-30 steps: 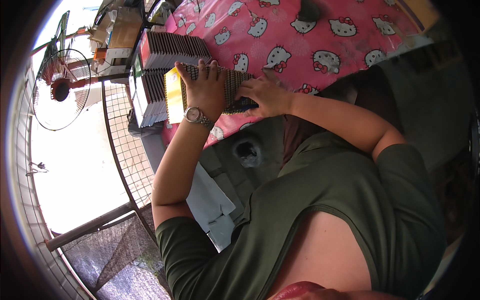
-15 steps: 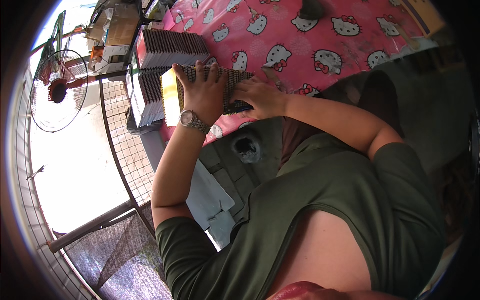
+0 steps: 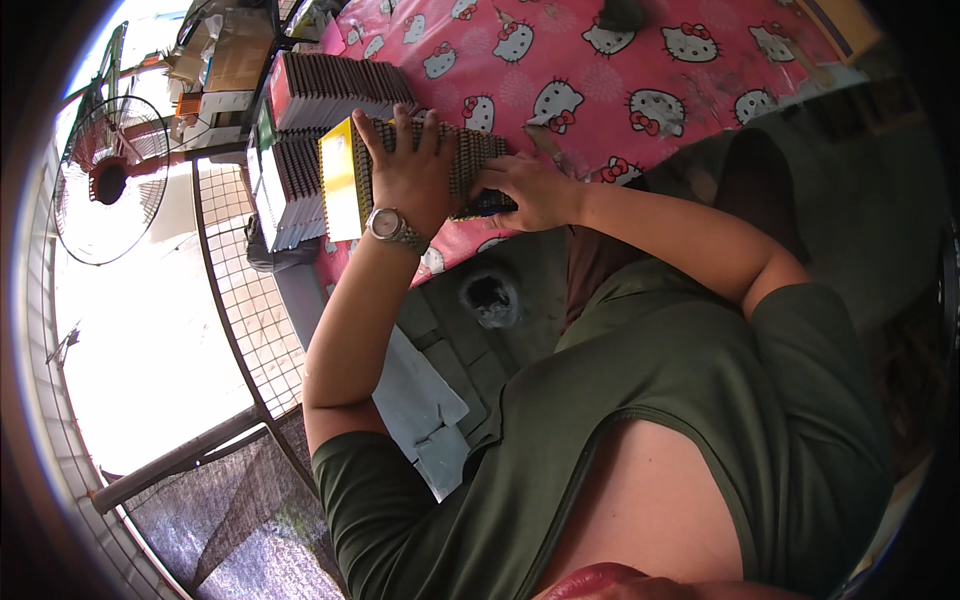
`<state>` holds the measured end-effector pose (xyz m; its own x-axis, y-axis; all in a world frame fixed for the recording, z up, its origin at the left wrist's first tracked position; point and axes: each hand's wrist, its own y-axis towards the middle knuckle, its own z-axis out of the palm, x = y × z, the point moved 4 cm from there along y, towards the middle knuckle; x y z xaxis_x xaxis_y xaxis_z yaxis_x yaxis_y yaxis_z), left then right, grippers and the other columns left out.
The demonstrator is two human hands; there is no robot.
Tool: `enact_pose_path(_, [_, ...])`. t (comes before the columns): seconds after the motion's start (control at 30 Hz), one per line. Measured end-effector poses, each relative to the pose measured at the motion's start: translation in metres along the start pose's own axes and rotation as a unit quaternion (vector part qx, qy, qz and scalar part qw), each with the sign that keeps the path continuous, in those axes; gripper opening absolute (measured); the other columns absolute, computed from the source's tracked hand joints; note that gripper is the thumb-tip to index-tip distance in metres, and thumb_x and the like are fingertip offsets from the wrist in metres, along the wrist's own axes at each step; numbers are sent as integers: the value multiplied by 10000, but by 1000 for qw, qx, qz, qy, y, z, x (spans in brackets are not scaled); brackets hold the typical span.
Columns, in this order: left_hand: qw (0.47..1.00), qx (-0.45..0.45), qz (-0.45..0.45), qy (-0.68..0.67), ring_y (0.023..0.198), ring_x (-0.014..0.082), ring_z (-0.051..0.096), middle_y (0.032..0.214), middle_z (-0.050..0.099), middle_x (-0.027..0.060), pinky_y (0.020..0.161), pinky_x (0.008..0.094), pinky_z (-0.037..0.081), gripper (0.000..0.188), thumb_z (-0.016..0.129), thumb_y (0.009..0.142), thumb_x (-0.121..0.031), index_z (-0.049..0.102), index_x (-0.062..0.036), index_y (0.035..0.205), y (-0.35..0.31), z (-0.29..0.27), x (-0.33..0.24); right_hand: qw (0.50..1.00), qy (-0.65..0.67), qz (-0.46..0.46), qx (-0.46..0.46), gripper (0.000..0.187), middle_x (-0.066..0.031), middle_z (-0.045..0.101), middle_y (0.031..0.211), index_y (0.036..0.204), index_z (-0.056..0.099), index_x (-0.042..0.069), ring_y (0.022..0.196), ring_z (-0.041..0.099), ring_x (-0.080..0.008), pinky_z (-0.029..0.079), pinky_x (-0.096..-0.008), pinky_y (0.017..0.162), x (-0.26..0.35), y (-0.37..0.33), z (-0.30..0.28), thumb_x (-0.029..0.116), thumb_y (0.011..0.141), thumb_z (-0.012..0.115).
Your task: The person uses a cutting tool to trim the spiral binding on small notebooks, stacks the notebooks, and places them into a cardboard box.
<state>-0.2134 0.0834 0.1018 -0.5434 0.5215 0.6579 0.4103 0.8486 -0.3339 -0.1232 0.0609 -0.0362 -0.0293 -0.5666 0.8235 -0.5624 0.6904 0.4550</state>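
A row of spiral-bound notebooks (image 3: pixel 342 185) stands packed at the near edge of the pink table, a yellow cover at its left end and dark coil spines facing up. Across the spines near that end lies my left hand (image 3: pixel 412 178), fingers spread, a metal-band watch on its wrist. My right hand (image 3: pixel 535 194) is at the right end of the row, fingers bent over the notebooks and thumb low on the near side. The undersides of the notebooks are hidden.
Two more rows of spiral notebooks, the back one (image 3: pixel 335 88) and a front one (image 3: pixel 290 185), stand to the left. The pink cat-print tablecloth (image 3: pixel 590 105) spreads beyond. A fan (image 3: pixel 110 180) and cardboard boxes (image 3: pixel 240 55) are at far left. Grey sheets (image 3: pixel 415 385) lie below.
My left hand has shifted slightly right and away along the spines. My right hand's fingers have bent more at the row's right end. The view has moved a little.
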Motion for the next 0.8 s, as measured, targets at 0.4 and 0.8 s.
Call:
enact_pose_path(0.4, [1000, 3, -1, -11, 1412, 388, 319, 1470, 455, 40, 1024, 815, -37, 727, 731, 731, -493, 524, -235, 1379, 2, 5, 1, 996, -76, -41, -13, 491, -73, 572, 1112, 1118, 558, 151, 1120, 551, -284, 379, -448, 938, 6, 4, -4, 277, 710, 799])
enact_pose_path(0.8, [1000, -1, 6, -3, 1391, 404, 347, 1445, 477, 54, 1030, 807, -43, 596, 666, 802, -384, 538, -232, 1364, 2, 7, 2, 994, -84, -49, -47, 523, -66, 538, 1110, 1130, 513, 145, 1127, 531, -276, 369, -460, 915, -7, 5, 21, 302, 716, 792])
